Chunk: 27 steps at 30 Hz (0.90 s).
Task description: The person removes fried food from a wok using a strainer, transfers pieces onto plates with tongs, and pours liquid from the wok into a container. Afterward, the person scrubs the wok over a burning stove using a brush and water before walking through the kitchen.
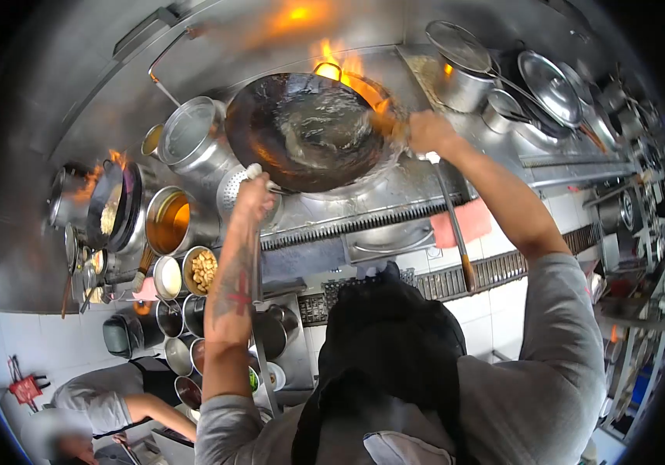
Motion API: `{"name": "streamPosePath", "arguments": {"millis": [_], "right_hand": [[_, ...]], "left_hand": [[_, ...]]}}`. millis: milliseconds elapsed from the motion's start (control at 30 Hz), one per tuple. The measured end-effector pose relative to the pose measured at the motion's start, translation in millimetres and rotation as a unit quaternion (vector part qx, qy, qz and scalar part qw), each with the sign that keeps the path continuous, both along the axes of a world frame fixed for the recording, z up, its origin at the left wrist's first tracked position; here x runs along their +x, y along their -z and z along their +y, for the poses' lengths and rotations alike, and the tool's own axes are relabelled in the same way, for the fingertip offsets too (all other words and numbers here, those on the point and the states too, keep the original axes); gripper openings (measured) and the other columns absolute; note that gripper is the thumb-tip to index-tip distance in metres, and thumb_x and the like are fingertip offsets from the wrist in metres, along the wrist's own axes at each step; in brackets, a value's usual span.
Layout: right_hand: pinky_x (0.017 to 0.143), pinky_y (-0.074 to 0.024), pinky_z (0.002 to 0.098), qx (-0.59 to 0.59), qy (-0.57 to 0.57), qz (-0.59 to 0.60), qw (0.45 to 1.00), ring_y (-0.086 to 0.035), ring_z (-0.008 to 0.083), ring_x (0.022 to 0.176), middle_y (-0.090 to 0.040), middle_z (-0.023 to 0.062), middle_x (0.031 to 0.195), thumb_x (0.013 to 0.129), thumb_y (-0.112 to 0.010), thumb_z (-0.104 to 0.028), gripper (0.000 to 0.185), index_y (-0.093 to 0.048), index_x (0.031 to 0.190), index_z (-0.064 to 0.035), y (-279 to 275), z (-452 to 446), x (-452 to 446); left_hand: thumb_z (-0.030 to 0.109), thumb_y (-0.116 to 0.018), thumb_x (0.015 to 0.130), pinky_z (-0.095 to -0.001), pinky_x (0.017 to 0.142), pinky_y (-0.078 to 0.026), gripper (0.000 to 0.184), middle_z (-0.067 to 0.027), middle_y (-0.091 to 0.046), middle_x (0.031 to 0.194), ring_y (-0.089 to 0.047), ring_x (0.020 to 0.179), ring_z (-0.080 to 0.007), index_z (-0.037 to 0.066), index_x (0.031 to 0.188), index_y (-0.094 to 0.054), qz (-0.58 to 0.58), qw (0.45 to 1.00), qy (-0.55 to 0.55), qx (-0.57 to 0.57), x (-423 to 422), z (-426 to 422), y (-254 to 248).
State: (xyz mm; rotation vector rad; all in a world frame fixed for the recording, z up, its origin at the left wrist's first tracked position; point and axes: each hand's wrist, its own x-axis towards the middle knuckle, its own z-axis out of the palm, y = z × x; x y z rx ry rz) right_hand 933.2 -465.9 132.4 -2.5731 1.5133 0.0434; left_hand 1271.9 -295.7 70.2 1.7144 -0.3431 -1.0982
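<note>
A large dark wok (255, 116) is tilted over the burner, with flames at its far right rim. Water swirls inside it. My left hand (255, 198) is closed round the wok's near-left handle, with a pale cloth showing at the fingers. My right hand (429, 133) grips a brown wok brush (386, 124) over the wok's right side; its bristles are blurred by motion. Below the right hand, a long ladle with a wooden handle (464, 260) leans across the stove's front edge. A perforated skimmer (229, 190) lies beside my left hand.
Left of the wok stand a strainer-topped pot (186, 136), a pot of amber liquid (168, 221) and a second flaming wok (107, 201). Lidded pots (464, 89) line the right. A pink cloth (460, 225) hangs in front. Another person (107, 395) works at lower left.
</note>
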Motion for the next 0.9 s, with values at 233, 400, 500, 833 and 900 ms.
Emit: {"name": "streamPosePath", "arguments": {"millis": [233, 400, 500, 833, 900], "right_hand": [[0.081, -0.0523, 0.0425, 0.007, 0.017, -0.159, 0.987, -0.067, 0.0323, 0.088, -0.068, 0.0194, 0.094, 0.079, -0.060, -0.031, 0.031, -0.069, 0.099, -0.0093, 1.8, 49.9, -9.0], [0.080, -0.0519, 0.0448, 0.104, 0.024, -0.397, 0.912, -0.065, 0.0370, 0.089, -0.067, 0.0211, 0.095, 0.078, -0.066, -0.033, 0.047, -0.059, 0.121, -0.0134, 55.3, 102.5, 24.8], [0.080, -0.0526, 0.0449, 0.105, -0.045, -0.413, 0.904, -0.065, 0.0372, 0.090, -0.067, 0.0200, 0.097, 0.078, -0.064, -0.034, 0.047, -0.059, 0.119, -0.0112, 59.9, 121.4, 41.4], [0.073, -0.0552, 0.0451, 0.082, 0.011, -0.452, 0.888, -0.067, 0.0406, 0.075, -0.067, 0.0222, 0.076, 0.068, -0.067, -0.023, 0.028, -0.069, 0.083, 0.0002, 83.8, 113.3, 66.2], [0.070, -0.0542, 0.0453, 0.071, -0.083, -0.269, 0.957, -0.067, 0.0386, 0.073, -0.068, 0.0208, 0.079, 0.069, -0.064, -0.017, 0.024, -0.067, 0.087, -0.0009, 135.1, 118.1, 18.4]], "left_hand": [[0.013, -0.054, 0.086, -0.0259, 0.032, -0.027, 0.018, -0.0081, -0.047, 0.067, -0.041, 0.042, -0.0122, -0.001, 0.093, -0.046, -0.046, 0.997, 0.066, -0.018, -8.4, -3.9, -26.0], [0.011, -0.053, 0.084, -0.0259, 0.033, -0.030, 0.020, -0.0054, -0.047, 0.064, -0.042, 0.042, -0.0118, -0.004, 0.093, -0.046, -0.150, 0.985, 0.085, -0.004, -28.1, -12.5, -50.9], [0.015, -0.056, 0.082, -0.0266, 0.034, -0.034, 0.025, -0.0079, -0.051, 0.067, -0.046, 0.043, -0.0118, -0.006, 0.094, -0.047, -0.243, 0.964, 0.106, 0.011, -45.1, -18.8, -70.1], [0.021, -0.060, 0.079, -0.0437, 0.084, -0.046, 0.045, -0.0320, -0.060, 0.099, -0.061, 0.095, -0.0435, -0.011, 0.108, -0.048, -0.608, 0.787, 0.107, -0.012, -88.8, -3.1, -76.1], [0.019, -0.060, 0.080, -0.0427, 0.078, -0.048, 0.044, -0.0265, -0.062, 0.094, -0.062, 0.085, -0.0364, -0.011, 0.109, -0.048, -0.561, 0.821, 0.104, -0.013, -45.2, -3.4, -49.9]]}}
